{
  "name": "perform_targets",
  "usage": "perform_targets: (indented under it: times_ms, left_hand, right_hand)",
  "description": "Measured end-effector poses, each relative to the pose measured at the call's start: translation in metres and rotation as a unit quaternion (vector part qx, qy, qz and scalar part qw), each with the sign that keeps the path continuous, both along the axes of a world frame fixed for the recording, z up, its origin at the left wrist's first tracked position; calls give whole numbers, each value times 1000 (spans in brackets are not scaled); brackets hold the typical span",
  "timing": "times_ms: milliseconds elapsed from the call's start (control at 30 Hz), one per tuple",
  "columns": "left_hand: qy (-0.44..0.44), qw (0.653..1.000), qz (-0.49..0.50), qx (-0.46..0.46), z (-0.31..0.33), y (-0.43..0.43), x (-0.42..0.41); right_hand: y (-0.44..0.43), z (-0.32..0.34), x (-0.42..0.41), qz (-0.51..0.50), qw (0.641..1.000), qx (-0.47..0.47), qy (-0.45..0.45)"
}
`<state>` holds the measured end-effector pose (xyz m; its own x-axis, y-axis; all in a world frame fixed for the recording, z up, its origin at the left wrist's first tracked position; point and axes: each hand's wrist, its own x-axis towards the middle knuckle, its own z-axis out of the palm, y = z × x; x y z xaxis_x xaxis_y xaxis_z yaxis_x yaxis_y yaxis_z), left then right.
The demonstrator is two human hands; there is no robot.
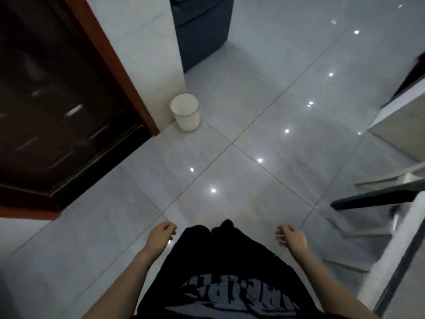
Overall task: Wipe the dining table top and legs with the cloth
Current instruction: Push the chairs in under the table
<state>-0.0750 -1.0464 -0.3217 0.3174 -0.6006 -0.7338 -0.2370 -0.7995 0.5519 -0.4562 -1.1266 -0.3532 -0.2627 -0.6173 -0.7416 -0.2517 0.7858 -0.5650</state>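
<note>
I look down at a glossy grey tiled floor. My left hand (pixel 162 234) hangs at my side with fingers loosely curled and holds nothing. My right hand (pixel 291 236) hangs the same way, loosely curled, also holding nothing. No cloth shows in this view. At the right edge a pale table top edge (pixel 400 254) with a dark rim runs down the frame, and a dark slanted table leg (pixel 372 200) with metal bars stands on the floor beside it, to the right of my right hand.
A small white waste bin (pixel 185 111) stands against a white wall corner. A dark wooden door (pixel 57 107) with a red-brown frame fills the left. A dark sofa or cabinet (pixel 202 31) sits at the back. Another pale furniture edge (pixel 400 125) is at the right.
</note>
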Motion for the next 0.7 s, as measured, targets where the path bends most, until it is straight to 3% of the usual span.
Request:
perform_targets:
  times_ms: [133, 300, 467, 700]
  left_hand:
    - [-23, 998, -52, 0, 1, -77, 16]
    - [-14, 998, -54, 8, -10, -189, 28]
    - [4, 997, -79, 10, -24, -336, 29]
    - [42, 975, -214, -25, -5, -551, -33]
  right_hand:
    - [-84, 12, 12, 38, 999, -36, 5]
    - [-172, 1, 17, 0, 999, -44, -10]
    - [-255, -11, 4, -89, 995, -38, 10]
    - [-320, 8, -20, -225, 973, -30, 49]
